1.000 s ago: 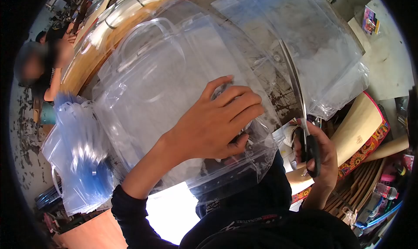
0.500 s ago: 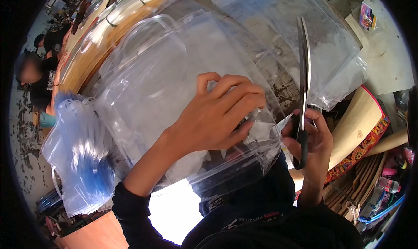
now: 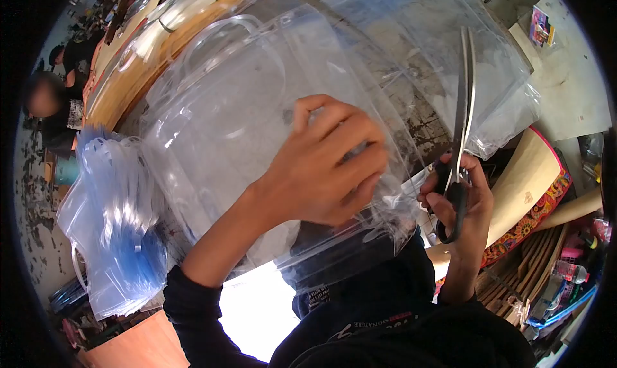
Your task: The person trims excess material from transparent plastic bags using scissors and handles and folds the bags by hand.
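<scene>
A clear plastic bag (image 3: 238, 104) with a looped clear handle (image 3: 218, 24) lies spread in front of me, its near edge hanging over my lap. My left hand (image 3: 328, 165) is on top of it, fingers bent and closed on the plastic near the right side; the fingertips are partly hidden and slightly blurred. In my right hand (image 3: 472, 197) are black-handled scissors (image 3: 464, 104), blades pointing away from me and only slightly apart. The right fingers are around the handles, just beside the bag's right edge.
More clear plastic sheets (image 3: 443, 53) lie at the back right. A bundle of clear bags (image 3: 122, 233) hangs at the left. Rolled cream material (image 3: 524, 181) and wooden strips (image 3: 524, 271) are at the right. A person (image 3: 54, 111) sits at the far left.
The scissors have shifted a little to the right, away from the bag's edge, and turned slightly. My left hand has moved slightly on the plastic, tugging its near right part.
</scene>
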Motion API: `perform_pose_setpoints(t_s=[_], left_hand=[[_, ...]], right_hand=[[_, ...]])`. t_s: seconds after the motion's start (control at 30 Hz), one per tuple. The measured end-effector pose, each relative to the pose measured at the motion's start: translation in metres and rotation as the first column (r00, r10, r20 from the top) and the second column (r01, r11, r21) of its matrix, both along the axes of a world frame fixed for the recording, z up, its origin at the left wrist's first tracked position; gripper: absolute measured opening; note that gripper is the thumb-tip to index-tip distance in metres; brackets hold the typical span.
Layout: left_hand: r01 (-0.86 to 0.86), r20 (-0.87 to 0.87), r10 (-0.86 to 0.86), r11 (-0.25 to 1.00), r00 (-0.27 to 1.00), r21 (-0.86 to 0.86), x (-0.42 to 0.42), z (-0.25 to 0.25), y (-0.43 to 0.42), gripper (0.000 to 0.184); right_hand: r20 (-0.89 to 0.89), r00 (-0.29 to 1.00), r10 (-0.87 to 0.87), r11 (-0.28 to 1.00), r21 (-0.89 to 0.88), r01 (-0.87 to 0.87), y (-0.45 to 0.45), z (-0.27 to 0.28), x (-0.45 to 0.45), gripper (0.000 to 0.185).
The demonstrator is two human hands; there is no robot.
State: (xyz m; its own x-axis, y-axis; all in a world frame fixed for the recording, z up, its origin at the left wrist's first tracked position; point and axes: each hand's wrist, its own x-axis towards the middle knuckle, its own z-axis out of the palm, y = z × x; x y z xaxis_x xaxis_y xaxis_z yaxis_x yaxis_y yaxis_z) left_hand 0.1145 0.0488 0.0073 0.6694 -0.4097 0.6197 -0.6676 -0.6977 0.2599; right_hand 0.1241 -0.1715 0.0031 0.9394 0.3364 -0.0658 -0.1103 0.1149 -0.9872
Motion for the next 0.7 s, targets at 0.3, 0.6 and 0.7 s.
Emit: perform_pose_setpoints(t_s=[0.3,0.6,0.7], left_hand=[[0.030,0.165,-0.008,0.991,0.986,-0.128,-0.003,0.000,0.004,0.021],[0.011,0.162,-0.006,0.999,0.987,-0.035,-0.001,-0.003,0.000,0.015],[0.016,0.162,-0.019,1.000,0.987,0.022,-0.002,0.001,0.002,0.021]], right_hand=[[0.018,1.000,-0.008,0.995,-0.094,0.010,0.005,-0.002,-0.004,0.050],[0.081,0.997,-0.011,1.000,0.027,0.009,0.006,0.008,-0.005,0.059],[0.110,0.994,0.006,1.000,-0.024,-0.004,0.010,0.008,-0.006,0.058]])
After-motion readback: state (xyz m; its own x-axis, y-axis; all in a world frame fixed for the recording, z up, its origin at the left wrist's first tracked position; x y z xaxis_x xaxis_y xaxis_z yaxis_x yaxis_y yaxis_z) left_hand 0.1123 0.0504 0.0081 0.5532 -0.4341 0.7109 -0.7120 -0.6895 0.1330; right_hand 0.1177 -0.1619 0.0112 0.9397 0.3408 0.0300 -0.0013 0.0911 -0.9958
